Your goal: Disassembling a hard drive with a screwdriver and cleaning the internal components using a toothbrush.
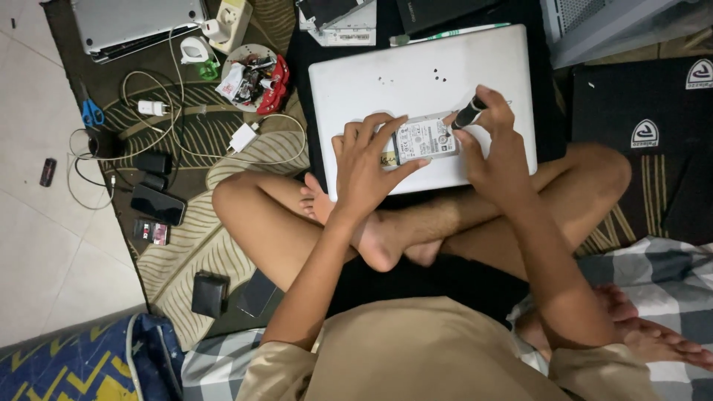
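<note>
Setting: floor of pale tiles (30, 245) with a leaf-patterned rug (186, 238) spread over it; a person sat cross-legged on it, seen from above.
Nearest: checked blanket (653, 275) lay by the right knee, a blue and yellow patterned cloth (82, 364) by the left.
Work surface: white laptop (423, 96), lid shut, lay just past the crossed shins and seemed to serve as a flat tabletop.
Hard drive: small silver hard drive (425, 139) lay label up on the laptop lid, near its front edge.
Left hand: left hand (368, 167) was spread over the drive's left end, fingers wide and pressing on its edges, seemingly to keep it from sliding.
Right hand: right hand (494, 141) pinched a black screwdriver (469, 113) in narrow fingers, tip angled down at the drive's right corner.
Loose bits: 5 or so small dark specks (438, 73), perhaps screws, lay farther up the lid, apart from the hands.
Left clutter: black phone (158, 205), black wallet (209, 295), white chargers and cables (186, 119), blue scissors (91, 113) and a round tray of small parts (251, 76) lay on the rug, well apart from the drive.
Far: second laptop (137, 22) at the top left, black bag (646, 96) to the right.
In the way: nothing lay between the hands and the drive; the left palm hid part of its left end.
</note>
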